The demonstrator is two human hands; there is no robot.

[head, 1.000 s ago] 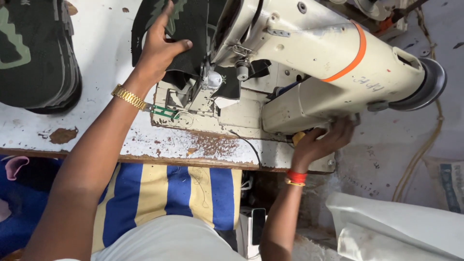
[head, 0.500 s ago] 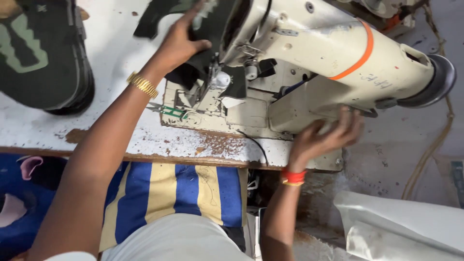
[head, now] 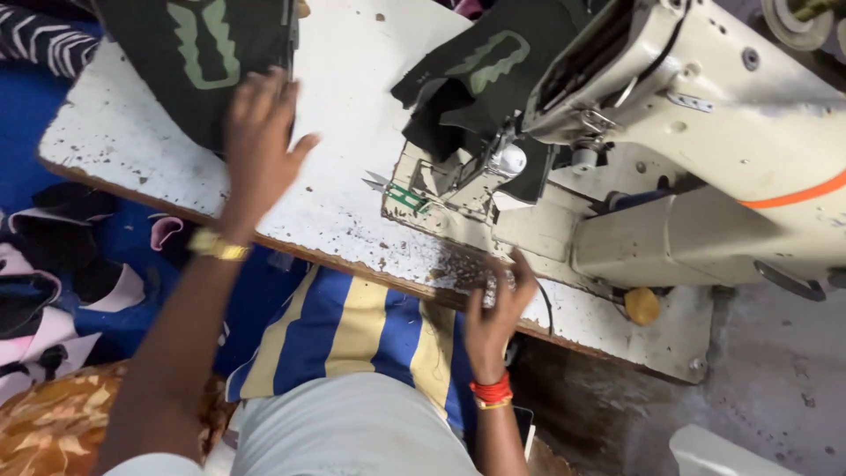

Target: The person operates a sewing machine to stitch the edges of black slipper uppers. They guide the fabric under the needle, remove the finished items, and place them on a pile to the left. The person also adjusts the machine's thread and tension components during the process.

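One black cloth piece with a green print (head: pixel 480 75) sits under the sewing machine (head: pixel 705 132), not sewn yet I think, while the left hand (head: pixel 258 141) reaches open-fingered onto the black cloth pile (head: pixel 207 53) and the right hand (head: pixel 495 308), empty, rests at the table edge (head: pixel 352 264).

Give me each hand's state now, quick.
Left hand: open, fingers spread, at the edge of the dark cloth, holding nothing.
Right hand: open, fingers at the table edge, holding nothing.
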